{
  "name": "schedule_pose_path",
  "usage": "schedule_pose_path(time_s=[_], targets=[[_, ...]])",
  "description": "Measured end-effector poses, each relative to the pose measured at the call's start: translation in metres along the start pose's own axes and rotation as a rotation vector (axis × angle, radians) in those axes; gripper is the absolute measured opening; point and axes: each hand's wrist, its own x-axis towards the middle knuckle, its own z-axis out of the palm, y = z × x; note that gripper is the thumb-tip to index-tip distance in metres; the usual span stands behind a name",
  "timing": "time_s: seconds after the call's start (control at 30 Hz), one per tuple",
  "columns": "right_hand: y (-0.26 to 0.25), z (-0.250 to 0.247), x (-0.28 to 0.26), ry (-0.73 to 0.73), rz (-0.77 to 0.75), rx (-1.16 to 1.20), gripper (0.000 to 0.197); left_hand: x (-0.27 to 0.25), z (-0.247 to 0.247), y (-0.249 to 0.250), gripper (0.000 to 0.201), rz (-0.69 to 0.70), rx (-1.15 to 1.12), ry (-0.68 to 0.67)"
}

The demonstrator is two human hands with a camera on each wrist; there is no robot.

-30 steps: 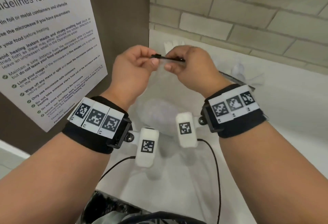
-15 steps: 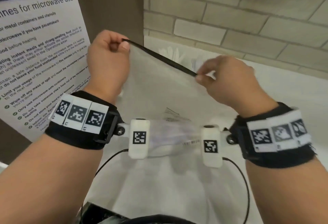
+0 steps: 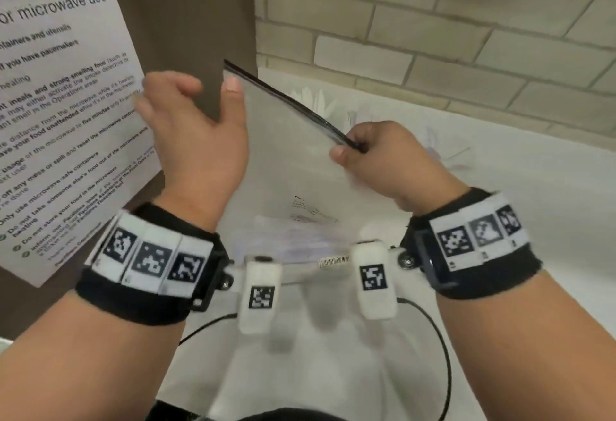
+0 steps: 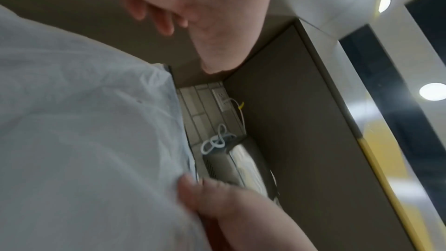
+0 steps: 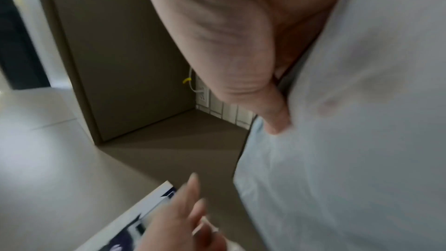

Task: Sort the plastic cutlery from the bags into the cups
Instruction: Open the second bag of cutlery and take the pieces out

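A translucent zip bag (image 3: 286, 167) with a black zip strip (image 3: 286, 100) along its top hangs in front of me. Pale plastic cutlery (image 3: 300, 237) lies blurred in its lower part. My right hand (image 3: 346, 150) pinches the strip's right end between thumb and fingers. The right wrist view shows that thumb (image 5: 265, 102) pressed on the bag (image 5: 362, 150). My left hand (image 3: 206, 97) is spread beside the bag's upper left corner, thumb near the strip, gripping nothing. In the left wrist view its fingers (image 4: 159, 18) are apart from the bag (image 4: 84, 131). No cup is plainly visible.
A microwave-guidelines poster (image 3: 66, 120) hangs on a brown panel (image 3: 183, 20) at the left. A pale brick wall (image 3: 433, 37) rises behind the white counter (image 3: 516, 220). Faint white cutlery (image 3: 316, 100) shows behind the bag. A steel appliance (image 4: 241, 159) sits in the recess.
Both hands pulled apart along the zip strip from a joined pinch. My left hand has now let go of the left end and opened; my right hand keeps its pinch.
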Motion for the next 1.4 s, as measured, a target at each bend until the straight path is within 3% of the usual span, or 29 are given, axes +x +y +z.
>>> schedule_pose_path(time_s=[0.03,0.1,0.17,0.27,0.4,0.47,0.57,0.63,0.67,0.73,0.8,0.9,0.97,1.03,1.17,1.27,1.4], targets=[[0.001,0.006,0.002,0.032,0.009,0.07,0.025,-0.006,0.0,0.003,0.035,-0.058,0.039,-0.123],[0.002,0.016,0.003,0.051,-0.018,0.187,0.03,-0.016,0.003,0.012,0.051,-0.347,-0.071,-0.474],[-0.006,0.024,-0.002,0.0,-0.059,0.28,0.032,-0.019,0.007,0.018,0.043,-0.574,-0.297,-0.624],[-0.015,0.028,-0.008,-0.132,-0.055,0.459,0.026,-0.011,0.008,0.024,0.019,-0.57,-0.462,-0.581],[-0.015,0.014,-0.007,-0.259,0.142,0.788,0.033,-0.001,0.004,0.027,0.02,-0.642,-0.768,-0.563],[-0.013,0.007,-0.005,-0.26,0.234,0.956,0.023,0.001,-0.002,0.035,0.026,-0.746,-0.965,-0.502],[-0.006,0.003,-0.001,-0.209,0.386,1.307,0.029,0.003,-0.015,0.043,0.027,-0.812,-1.253,-0.496],[-0.004,0.005,-0.001,-0.239,0.432,1.507,0.031,-0.005,-0.02,0.042,0.035,-0.798,-1.21,-0.599],[-0.003,0.006,-0.003,-0.302,0.422,1.551,0.03,-0.012,-0.019,0.037,0.035,-0.796,-1.061,-0.664],[0.002,0.011,-0.008,-0.473,0.365,1.496,0.038,-0.022,-0.012,0.018,0.032,-0.88,-0.803,-0.746],[0.012,0.018,-0.01,-0.545,0.344,1.331,0.046,-0.025,-0.01,-0.001,0.029,-1.036,-0.731,-0.707],[0.028,0.028,-0.009,-0.498,0.492,1.244,0.029,-0.018,-0.014,-0.015,0.023,-1.15,-0.899,-0.646],[0.034,0.029,-0.005,-0.426,0.568,1.366,0.028,-0.017,-0.019,-0.017,0.034,-1.171,-1.102,-0.67],[0.034,0.026,0.0,-0.4,0.552,1.483,0.031,-0.021,-0.022,-0.017,0.045,-1.203,-1.235,-0.705],[0.028,0.027,-0.006,-0.558,0.369,1.395,0.029,-0.032,-0.012,-0.027,0.047,-1.187,-0.996,-0.736],[0.037,0.041,-0.01,-0.568,0.457,1.273,0.024,-0.036,-0.01,-0.036,0.044,-1.285,-0.954,-0.725],[0.05,0.048,-0.005,-0.404,0.639,1.385,0.025,-0.043,-0.009,-0.044,0.043,-1.335,-1.026,-0.644]])
